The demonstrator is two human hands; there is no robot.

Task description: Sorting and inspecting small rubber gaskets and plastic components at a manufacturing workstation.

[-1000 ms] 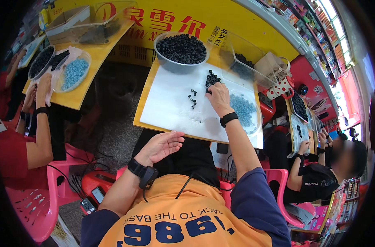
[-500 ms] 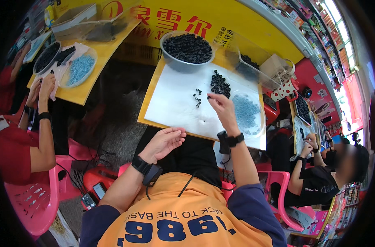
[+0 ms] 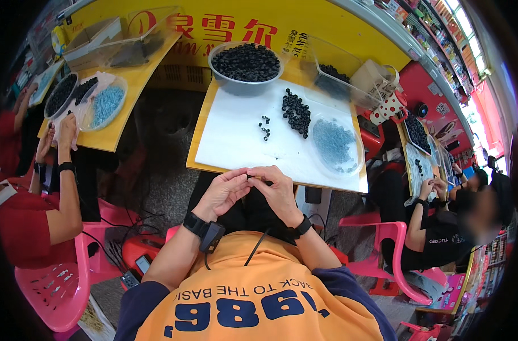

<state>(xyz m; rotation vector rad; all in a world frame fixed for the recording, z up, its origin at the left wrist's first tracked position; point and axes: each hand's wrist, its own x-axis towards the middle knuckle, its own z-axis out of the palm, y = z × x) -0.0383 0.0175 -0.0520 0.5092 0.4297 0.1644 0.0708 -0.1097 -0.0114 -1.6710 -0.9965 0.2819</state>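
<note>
Above my lap, at the front edge of the table, my two hands meet fingertip to fingertip. My left hand (image 3: 224, 192) is closed in a pinch; what its fingertips hold is too small to make out. My right hand (image 3: 278, 192) pinches a small black bead-like piece (image 3: 251, 177), mostly covered by the fingers. Just beyond, on a white sheet (image 3: 230, 136), lie a loose pile of black bead-like pieces (image 3: 296, 113) and a small scattered group (image 3: 265, 128). A clear round tray (image 3: 356, 162) of small light blue pieces (image 3: 333, 142) sits to the right.
A bowl (image 3: 216, 73) heaped with black pieces stands at the back. Behind on the right are a clear plastic bin (image 3: 355, 65) and a red-and-white dotted mug (image 3: 384, 113). People work at tables on both sides, near pink chairs (image 3: 57, 290).
My right hand has come back from the black pile to my left hand, bringing a small black piece. Both hands now touch at the fingertips.
</note>
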